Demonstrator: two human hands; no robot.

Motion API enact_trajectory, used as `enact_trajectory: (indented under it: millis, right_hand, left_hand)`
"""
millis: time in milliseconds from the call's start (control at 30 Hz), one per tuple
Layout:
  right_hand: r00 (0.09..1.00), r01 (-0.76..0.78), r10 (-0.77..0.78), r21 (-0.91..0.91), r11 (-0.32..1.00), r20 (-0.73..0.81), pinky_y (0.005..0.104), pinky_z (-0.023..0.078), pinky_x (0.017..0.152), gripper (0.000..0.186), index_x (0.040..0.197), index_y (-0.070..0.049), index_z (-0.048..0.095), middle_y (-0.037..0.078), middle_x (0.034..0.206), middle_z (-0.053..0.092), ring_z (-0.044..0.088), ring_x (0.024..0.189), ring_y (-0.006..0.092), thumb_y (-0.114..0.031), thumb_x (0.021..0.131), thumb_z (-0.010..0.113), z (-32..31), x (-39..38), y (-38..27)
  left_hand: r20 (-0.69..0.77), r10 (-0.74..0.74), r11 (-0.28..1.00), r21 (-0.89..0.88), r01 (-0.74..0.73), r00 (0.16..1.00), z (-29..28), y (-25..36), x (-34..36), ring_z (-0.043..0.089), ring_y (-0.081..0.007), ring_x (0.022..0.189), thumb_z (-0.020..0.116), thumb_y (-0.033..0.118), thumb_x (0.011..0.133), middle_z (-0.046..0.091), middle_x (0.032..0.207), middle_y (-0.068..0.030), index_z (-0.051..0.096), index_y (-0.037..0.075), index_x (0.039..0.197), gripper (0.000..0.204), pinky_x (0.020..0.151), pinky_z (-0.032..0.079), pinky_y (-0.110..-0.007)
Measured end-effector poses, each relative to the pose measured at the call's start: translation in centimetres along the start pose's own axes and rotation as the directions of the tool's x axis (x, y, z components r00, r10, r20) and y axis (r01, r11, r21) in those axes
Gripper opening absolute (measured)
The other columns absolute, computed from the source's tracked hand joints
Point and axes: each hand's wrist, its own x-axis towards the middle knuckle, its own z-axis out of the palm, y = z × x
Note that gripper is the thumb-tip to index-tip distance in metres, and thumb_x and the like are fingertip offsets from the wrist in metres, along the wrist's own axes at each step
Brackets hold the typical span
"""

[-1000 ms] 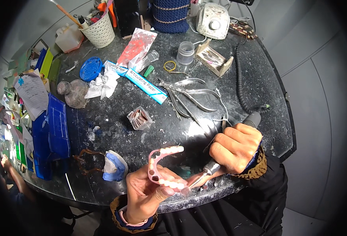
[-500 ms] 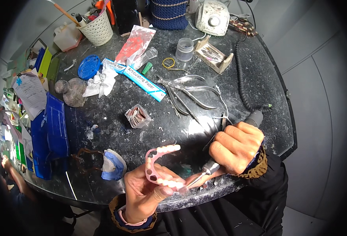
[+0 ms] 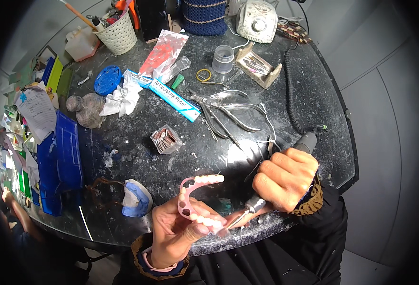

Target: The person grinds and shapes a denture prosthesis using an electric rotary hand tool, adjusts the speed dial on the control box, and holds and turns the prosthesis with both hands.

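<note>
A pink horseshoe-shaped denture (image 3: 184,194) with white teeth and dark gaps is held by my left hand (image 3: 173,232), thumb and fingers pinching its near end. My right hand (image 3: 285,179) wraps round a grey rotary handpiece (image 3: 256,203), whose thin shank points down-left. The blurred tip of the handpiece meets the near right end of the denture, close to my left thumb. My right thumb reaches under the tool toward the denture. Left of my hands stands a blue and white dental cast (image 3: 137,198).
Steel pliers (image 3: 228,111), a clear box of brown strips (image 3: 165,140) and blue paper packets (image 3: 175,99) lie beyond my hands. A black coiled cord (image 3: 289,90) runs along the right toward a white control box (image 3: 257,23). Blue trays (image 3: 67,156) stand left; another person's arm (image 3: 19,211) shows far left.
My left hand and the denture have shifted slightly to the right and tilted a little. My right hand with the handpiece stays nearly in place.
</note>
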Motion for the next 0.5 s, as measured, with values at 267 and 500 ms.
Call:
enact_trajectory:
  millis: [267,500]
  right_hand:
    - [0.999,0.004,-0.005,0.025,1.0,0.033,0.0274,0.032,0.044,0.03,0.061,-0.009,0.047,0.001,0.059,0.045,0.047,0.049,0.0139,-0.03,0.051,0.065,-0.15,-0.06,-0.17]
    - [1.0,-0.015,0.014,0.041,0.999,0.017,0.027,0.032,0.044,0.034,0.06,-0.009,0.046,0.002,0.059,0.045,0.046,0.048,0.0143,-0.035,0.052,0.067,-0.1,-0.07,-0.04]
  left_hand:
    - [0.022,-0.018,0.998,-0.058,0.019,1.0,0.03,-0.16,-0.1,0.066,-0.0226,0.084,0.063,0.004,0.084,0.065,0.088,-0.0195,0.059,-0.007,0.093,0.014,0.081,0.053,-0.035]
    - [0.036,-0.046,0.989,-0.138,0.05,0.998,-0.05,-0.25,-0.12,0.065,-0.0241,0.087,0.063,0.001,0.084,0.064,0.092,-0.0205,0.059,-0.007,0.094,0.013,0.082,0.053,-0.037]
